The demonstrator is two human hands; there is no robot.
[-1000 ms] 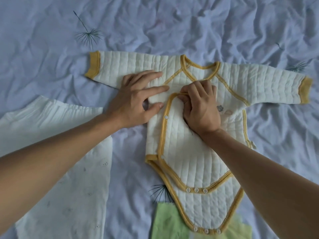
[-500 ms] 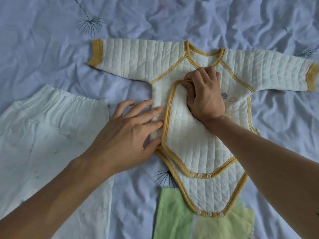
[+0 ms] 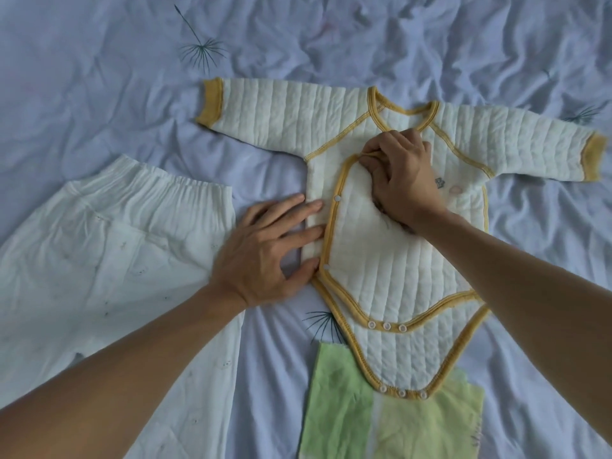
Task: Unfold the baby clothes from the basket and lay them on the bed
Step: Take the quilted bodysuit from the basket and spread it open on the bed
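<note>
Since the earlier frame, little has shifted: the left hand (image 3: 265, 250) has been kept at the side seam of the quilted bodysuit (image 3: 374, 260), and the right hand (image 3: 402, 180) on its chest. The left hand is laid flat and open, fingertips pressed on the seam. The right hand is closed, the yellow-trimmed flap edge pinched just beneath its fingers. The bodysuit is spread on the bed sheet (image 3: 99, 77), sleeves out. White trousers (image 3: 99, 260) lie beside the left wrist; a green cloth (image 3: 364, 415) is overlapped by the crotch.
</note>
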